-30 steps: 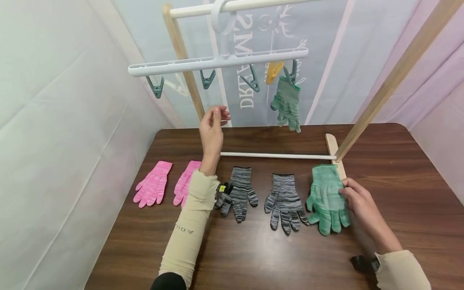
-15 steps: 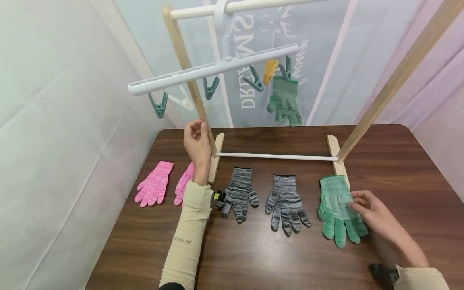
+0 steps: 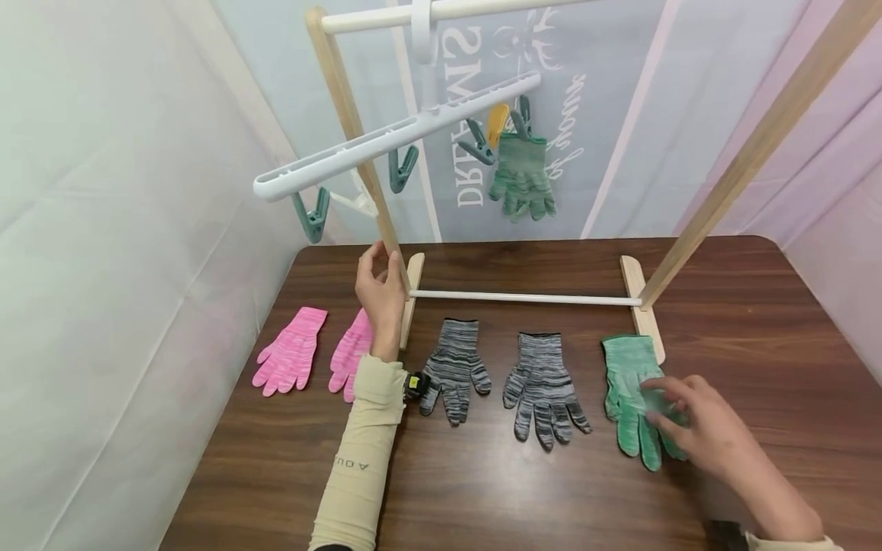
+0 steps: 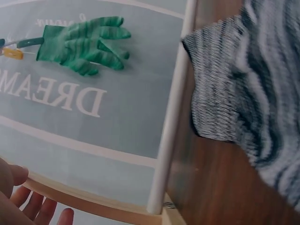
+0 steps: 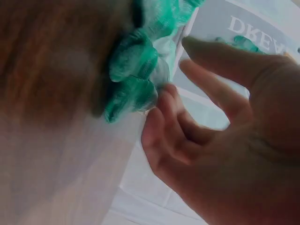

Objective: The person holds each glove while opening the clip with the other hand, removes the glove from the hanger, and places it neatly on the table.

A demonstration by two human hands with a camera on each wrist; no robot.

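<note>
On the table at right lies a green knit glove [image 3: 622, 375], cuff toward the rack. My right hand [image 3: 713, 425] hovers over its fingers with thumb and fingertips apart; the right wrist view shows the glove's fingers close by my fingertips [image 5: 154, 117]. My left hand [image 3: 382, 298], fingers loosely bent, is beside the rack's left wooden post [image 3: 342, 88]; whether it touches the post I cannot tell. Above, a white hanger [image 3: 344, 158] hangs slanted, its left end nearer me. Another green glove [image 3: 521, 176] hangs by a dark green clip [image 3: 522, 119] at its far end.
Two grey striped gloves [image 3: 451, 367] lie mid-table and two pink gloves [image 3: 292, 348] at left, one partly behind my left forearm. Several clips, including a yellow clip [image 3: 497, 122], dangle from the hanger. The rack's low white bar [image 3: 524, 297] spans behind the gloves.
My left hand has moved down and left to the post. The hanger has turned, left end toward me. The table's green glove shifted right and down; my right hand no longer pinches its edge.
</note>
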